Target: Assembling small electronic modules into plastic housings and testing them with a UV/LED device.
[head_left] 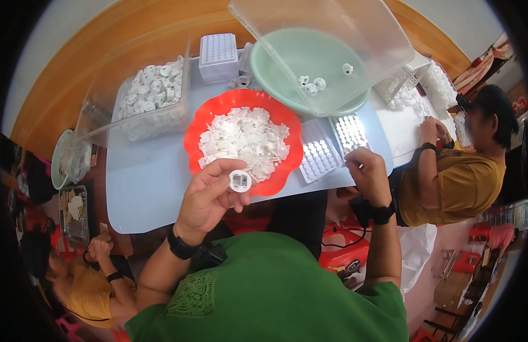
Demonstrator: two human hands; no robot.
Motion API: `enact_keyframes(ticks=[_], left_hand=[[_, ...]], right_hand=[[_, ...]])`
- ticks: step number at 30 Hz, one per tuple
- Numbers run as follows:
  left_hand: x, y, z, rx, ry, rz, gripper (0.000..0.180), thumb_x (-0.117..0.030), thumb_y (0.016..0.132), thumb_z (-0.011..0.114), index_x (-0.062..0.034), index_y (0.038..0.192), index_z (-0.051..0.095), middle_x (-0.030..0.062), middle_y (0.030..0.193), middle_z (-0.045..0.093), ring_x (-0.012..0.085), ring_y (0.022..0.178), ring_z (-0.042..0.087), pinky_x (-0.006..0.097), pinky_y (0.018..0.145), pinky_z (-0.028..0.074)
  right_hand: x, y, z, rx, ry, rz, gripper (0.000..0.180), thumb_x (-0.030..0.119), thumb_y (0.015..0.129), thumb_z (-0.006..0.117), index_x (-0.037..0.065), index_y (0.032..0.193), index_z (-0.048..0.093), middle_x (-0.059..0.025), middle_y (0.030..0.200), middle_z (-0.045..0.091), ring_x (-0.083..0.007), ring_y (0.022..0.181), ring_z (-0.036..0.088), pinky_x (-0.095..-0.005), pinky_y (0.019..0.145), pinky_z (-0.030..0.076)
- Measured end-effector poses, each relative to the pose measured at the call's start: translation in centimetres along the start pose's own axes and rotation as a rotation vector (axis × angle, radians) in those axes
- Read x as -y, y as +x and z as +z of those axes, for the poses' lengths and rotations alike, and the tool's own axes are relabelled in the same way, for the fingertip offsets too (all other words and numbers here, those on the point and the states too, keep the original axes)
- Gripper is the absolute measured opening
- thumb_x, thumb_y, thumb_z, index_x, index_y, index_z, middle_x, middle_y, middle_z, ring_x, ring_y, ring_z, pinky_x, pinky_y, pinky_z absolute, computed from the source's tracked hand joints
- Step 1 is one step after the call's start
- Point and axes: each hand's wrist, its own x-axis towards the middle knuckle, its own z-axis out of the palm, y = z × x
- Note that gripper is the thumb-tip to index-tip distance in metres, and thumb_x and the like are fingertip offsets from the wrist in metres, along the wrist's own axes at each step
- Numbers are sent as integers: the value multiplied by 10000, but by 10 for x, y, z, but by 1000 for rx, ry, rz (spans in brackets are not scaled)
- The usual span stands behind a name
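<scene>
Now, left hand point(209, 191) up over the near table edge, fingers curled, pinching a small round white cap point(240, 180). Cap at the fingertips, thumb below it, other fingers behind, flat face with a dark square turned up. Cap just in front of the red bowl point(195, 128), which is full of little white pieces point(244, 139).

Right hand point(366, 171) to the right, near a clear tray point(318, 153) with rows of white dots. Fingers bent in a loose fist; cannot tell if anything is inside. Black bands on both wrists.

Behind the red bowl, a green bowl point(286, 62) with a few white caps, and a clear tub point(344, 34) tipped over it. Off to the left, a clear box point(152, 97) full of white round parts. All on a pale blue table point(144, 188).

One other person in a yellow shirt point(463, 182) on the right, hands on the table. Another at the lower left.
</scene>
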Motion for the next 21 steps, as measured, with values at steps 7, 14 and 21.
enact_keyframes(ticks=[7, 14, 21], left_hand=[[1, 2, 4, -71, 33, 32, 301, -78, 913, 496, 35, 1192, 499, 189, 1027, 626, 193, 786, 641, 252, 650, 532], [-1, 2, 5, -103, 81, 69, 341, -92, 873, 585, 8, 1192, 517, 225, 1046, 618, 167, 797, 641, 235, 659, 517], [1, 6, 3, -90, 52, 42, 380, -109, 864, 614, 20, 1205, 507, 225, 1052, 616, 165, 796, 641, 232, 658, 523]], right_hand=[[-15, 11, 14, 66, -226, -193, 55, 32, 736, 600, 34, 776, 638, -134, 769, 615, -332, 764, 602, -400, 667, 483], [-71, 29, -10, -93, -447, -27, 83, 35, 746, 577, 4, 790, 641, -175, 780, 632, -362, 738, 609, -402, 677, 483], [-62, 23, -7, 31, -334, -12, 63, 73, 717, 626, 49, 761, 664, -144, 805, 624, -339, 756, 606, -414, 687, 480]])
